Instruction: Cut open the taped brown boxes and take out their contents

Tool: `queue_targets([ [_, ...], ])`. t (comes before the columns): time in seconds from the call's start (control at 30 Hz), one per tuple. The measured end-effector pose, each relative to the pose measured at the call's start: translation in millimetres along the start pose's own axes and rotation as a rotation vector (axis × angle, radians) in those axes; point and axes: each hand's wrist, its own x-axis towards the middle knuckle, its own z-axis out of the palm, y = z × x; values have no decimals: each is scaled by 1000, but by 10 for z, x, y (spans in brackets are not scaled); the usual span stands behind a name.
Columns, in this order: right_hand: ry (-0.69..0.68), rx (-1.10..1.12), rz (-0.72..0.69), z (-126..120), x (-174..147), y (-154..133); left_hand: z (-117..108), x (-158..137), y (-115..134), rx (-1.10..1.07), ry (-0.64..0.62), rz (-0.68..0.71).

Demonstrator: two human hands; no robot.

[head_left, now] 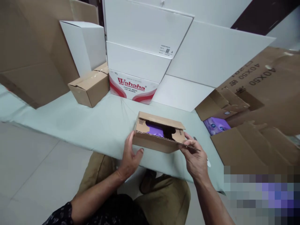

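Note:
A small brown cardboard box (157,144) sits near the front edge of the cloth-covered table, its top partly open. Through the gap a purple item (154,129) shows inside; its kind is mostly hidden. My left hand (131,156) rests its fingers along the box's left end, with the thumb held apart in front. At the right end, my right hand (194,156) grips the front top flap near its corner, thumb and fingers closed on the cardboard.
Large white cartons (150,28) and a Wahaha water carton (133,87) stand at the back. Closed brown boxes (87,89) are at left. On the right, a purple box printed with eyes (217,125) lies among open brown cartons (255,147). Pale green cloth (107,125) covers the table.

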Motion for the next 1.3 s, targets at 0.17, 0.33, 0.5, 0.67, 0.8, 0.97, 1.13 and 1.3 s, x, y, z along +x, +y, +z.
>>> queue_targets([
  [0.17,64,162,54,-136,80,134,247,-138,246,243,-2,327],
  [0.33,51,283,102,-282,88,211,376,-139,436,331,-10,507],
  [0.5,103,123,-6,-211,28,100,317,-94,304,223,7,391],
  [0.67,14,9,-85,221,-307,-122,32,126,-45,-35,141,47],
  [0.8,-38,-171,-326,682,-704,-392,-224,396,-233,-258,297,0],
  [0.97,-70,-307,-558,1053,-995,-714,-317,574,-143,-359,394,47],
  [1.13,-66,-286,-588,986,-908,-723,-233,543,-19,-345,407,73],
  [1.3,14,-86,-334,545,-470,-244,-64,336,-77,-135,311,27],
])
